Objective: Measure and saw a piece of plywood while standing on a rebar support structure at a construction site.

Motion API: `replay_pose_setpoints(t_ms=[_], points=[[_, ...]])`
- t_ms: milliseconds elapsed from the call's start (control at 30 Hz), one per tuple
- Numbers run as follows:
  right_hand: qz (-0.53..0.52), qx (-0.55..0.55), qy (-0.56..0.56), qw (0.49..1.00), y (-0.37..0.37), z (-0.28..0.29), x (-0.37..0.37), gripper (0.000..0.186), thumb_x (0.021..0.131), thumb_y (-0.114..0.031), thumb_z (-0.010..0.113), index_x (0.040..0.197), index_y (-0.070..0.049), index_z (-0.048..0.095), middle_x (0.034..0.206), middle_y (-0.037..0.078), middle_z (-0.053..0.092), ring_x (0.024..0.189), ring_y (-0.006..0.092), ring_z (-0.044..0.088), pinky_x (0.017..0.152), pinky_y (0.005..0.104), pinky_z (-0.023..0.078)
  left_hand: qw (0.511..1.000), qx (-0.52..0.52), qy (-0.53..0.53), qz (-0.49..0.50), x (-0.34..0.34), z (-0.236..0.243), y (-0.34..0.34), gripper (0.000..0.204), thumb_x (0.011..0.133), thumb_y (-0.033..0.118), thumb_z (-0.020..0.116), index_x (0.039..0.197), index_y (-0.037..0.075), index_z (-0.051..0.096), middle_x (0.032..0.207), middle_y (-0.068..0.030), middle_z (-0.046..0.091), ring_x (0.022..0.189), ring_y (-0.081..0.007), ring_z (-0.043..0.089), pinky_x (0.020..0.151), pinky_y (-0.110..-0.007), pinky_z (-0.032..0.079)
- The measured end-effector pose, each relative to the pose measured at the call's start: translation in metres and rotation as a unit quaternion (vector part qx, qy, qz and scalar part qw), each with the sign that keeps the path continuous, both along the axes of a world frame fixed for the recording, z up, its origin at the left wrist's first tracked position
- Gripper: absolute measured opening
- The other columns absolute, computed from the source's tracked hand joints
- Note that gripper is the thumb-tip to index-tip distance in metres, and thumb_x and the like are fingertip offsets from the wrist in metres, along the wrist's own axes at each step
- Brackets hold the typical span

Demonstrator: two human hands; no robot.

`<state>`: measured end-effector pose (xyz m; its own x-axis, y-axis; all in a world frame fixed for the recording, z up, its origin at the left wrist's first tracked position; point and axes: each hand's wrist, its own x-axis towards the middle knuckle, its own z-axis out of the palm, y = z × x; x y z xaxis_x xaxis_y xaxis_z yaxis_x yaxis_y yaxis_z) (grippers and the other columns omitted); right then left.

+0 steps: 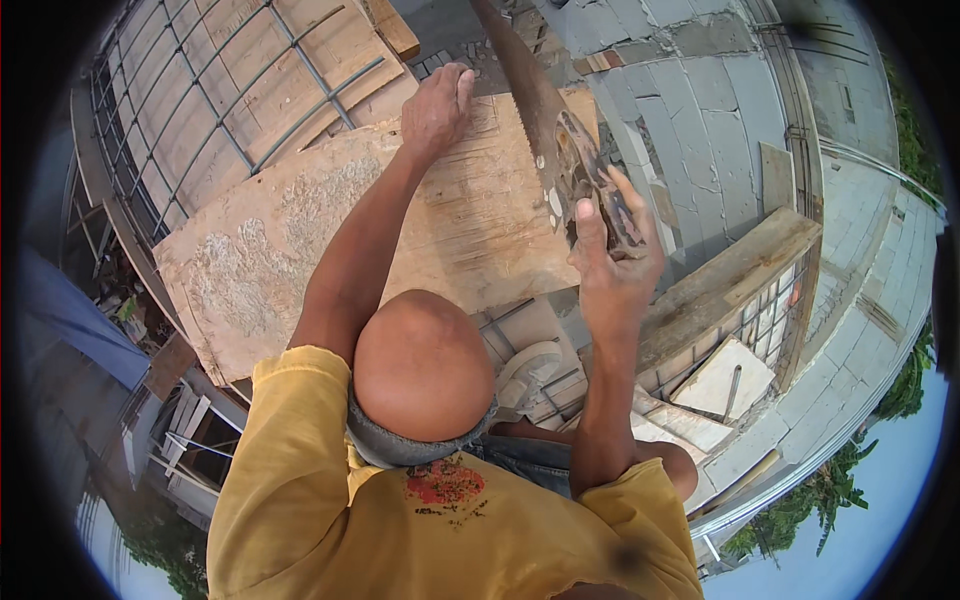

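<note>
A weathered plywood board (490, 230) lies in front of me, its surface rough and its left part crusted with pale dried cement. My left hand (437, 112) is closed over the board's far edge, with the fingertips partly hidden. In my right hand (622, 262) is the worn handle of a handsaw (525, 75), with my thumb on the near side. The rusty blade points away from me and crosses the board near its right end. My bent knee (425, 365) is over the near side of the board.
A grid of steel rebar (215, 110) covers wooden formwork at the far left. Grey block walls (710, 130) rise on the right. A thick timber beam (735, 285) runs along the right, with broken board pieces (725, 380) below it. A blue tarp (80, 320) hangs at left.
</note>
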<state>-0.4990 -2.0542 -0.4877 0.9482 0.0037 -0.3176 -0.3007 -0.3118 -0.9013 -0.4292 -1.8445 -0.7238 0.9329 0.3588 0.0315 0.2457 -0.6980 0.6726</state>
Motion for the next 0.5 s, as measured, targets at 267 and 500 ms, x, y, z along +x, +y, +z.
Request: replay_pose_setpoints(t_ms=[267, 500], points=[[-0.09, 0.269, 0.123, 0.951, -0.116, 0.028, 0.011, 0.032, 0.1, -0.027, 0.073, 0.12, -0.005, 0.062, 0.072, -0.002, 0.049, 0.057, 0.0068, 0.047, 0.052, 0.0271, 0.046, 0.937, -0.023, -0.347, 0.033, 0.043, 0.104, 0.021, 0.043, 0.108, 0.037, 0.051, 0.125, 0.0, 0.063, 0.128, -0.023, 0.062, 0.123, -0.0327, 0.057, 0.106, -0.047, 0.042], [0.02, 0.422, 0.171, 0.89, -0.138, 0.023, 0.027, 0.021, 0.105, -0.032, 0.064, 0.101, -0.013, 0.057, 0.072, -0.005, 0.049, 0.058, 0.0048, 0.049, 0.052, 0.0258, 0.046, 0.887, 0.158, -0.075, -0.426, 0.062, 0.228, 0.028, 0.055, 0.103, 0.059, 0.053, 0.105, 0.009, 0.075, 0.087, -0.0148, 0.073, 0.087, -0.0313, 0.07, 0.089, -0.045, 0.05]])
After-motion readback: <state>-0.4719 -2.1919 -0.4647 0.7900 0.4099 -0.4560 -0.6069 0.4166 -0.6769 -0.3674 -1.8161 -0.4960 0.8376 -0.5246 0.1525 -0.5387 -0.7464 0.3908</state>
